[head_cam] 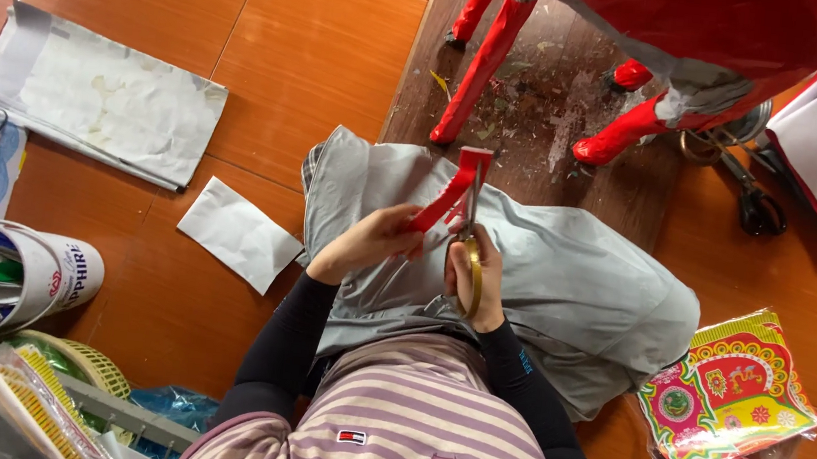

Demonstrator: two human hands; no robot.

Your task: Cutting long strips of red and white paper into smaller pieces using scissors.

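Head view, looking down on a seated person in a striped top with dark sleeves. The left hand [364,243] pinches the lower end of a red paper strip [452,196], fingers closed together on it, and holds it slanting up over the lap. The right hand [477,278] grips a pair of scissors [468,250] with yellowish handles; its fingers are curled shut around the handles, and the blades point upward along the strip, meeting it near its upper half. Whether the blades are parted or closed cannot be told, since they are thin and partly lost against the red paper. Both hands hover above grey cloth [573,285] draped over the person's legs.

Above the hands, a red figure on red legs [485,57] stands on a dark, littered board [550,103]. A second pair of dark scissors [751,198] lies to the right of it on the orange tiled floor [277,37]. A white paper scrap [240,233] lies just left of the cloth, with a larger creased sheet [102,95] farther left. At lower right lies a brightly patterned printed sheet [727,390].
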